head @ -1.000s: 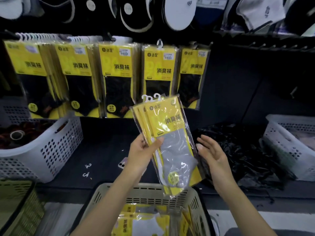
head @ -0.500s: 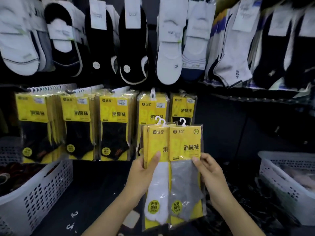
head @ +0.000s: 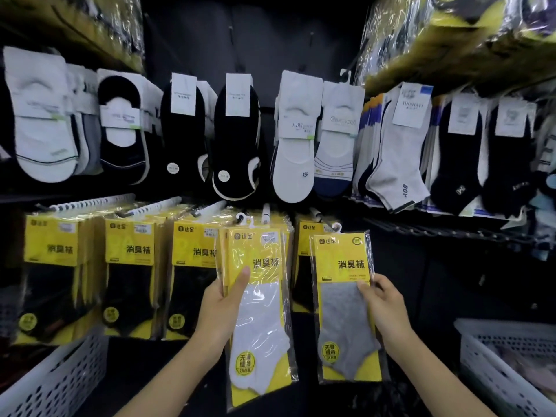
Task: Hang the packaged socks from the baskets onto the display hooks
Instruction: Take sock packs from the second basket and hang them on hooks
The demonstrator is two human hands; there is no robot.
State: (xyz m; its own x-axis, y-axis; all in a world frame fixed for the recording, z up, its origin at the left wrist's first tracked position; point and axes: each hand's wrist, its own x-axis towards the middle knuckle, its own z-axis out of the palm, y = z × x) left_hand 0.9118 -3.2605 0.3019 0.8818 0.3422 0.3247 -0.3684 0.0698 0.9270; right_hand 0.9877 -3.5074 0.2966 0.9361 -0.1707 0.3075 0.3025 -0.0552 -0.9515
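My left hand (head: 224, 305) grips a small stack of yellow sock packs, a white-sock pack (head: 258, 299) in front. My right hand (head: 380, 302) holds a single yellow grey-sock pack (head: 343, 299) by its right edge. Both are raised in front of the lower row of display hooks (head: 266, 213), where yellow packs of black socks (head: 129, 272) hang in several columns. The hanger tab of the grey-sock pack sits close to the rightmost hook (head: 316, 214), in front of the packs hanging there. The two held packs are apart, side by side.
Loose white, black and grey socks (head: 291, 136) hang on the upper row. A white perforated basket (head: 57, 377) stands at lower left and another (head: 505, 362) at lower right. Wrapped yellow bundles (head: 451, 31) sit on a shelf at upper right. Bare hooks (head: 421, 228) extend right.
My view tilted up from the basket to the display wall. My right hand took the grey-sock pack off the stack and moved it right; both packs rose toward the hooks.
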